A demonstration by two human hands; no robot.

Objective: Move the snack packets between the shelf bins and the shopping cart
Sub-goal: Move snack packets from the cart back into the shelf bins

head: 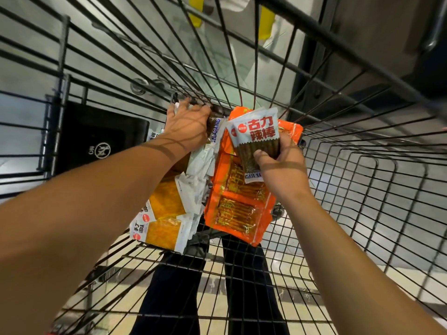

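Both hands in cart [362,180]: right hand [281,169] grips white packet [256,134].

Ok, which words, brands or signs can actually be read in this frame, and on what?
"古力辣棒": white packet gripped by the right hand.
"GULI..." (cut off): lower edge of the same packet.
"...LABANG": packet edge beside the left hand.
"手工" plus blurred characters: yellow packets.
Prohibition symbol, text unreadable: black child-seat flap.
Orange packets: print unreadable.

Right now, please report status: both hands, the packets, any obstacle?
Right hand grips white stick-snack packet above orange packets. Left hand reaches into pile at cart's far end, grip unclear. Cart wire surrounds; nothing blocking.
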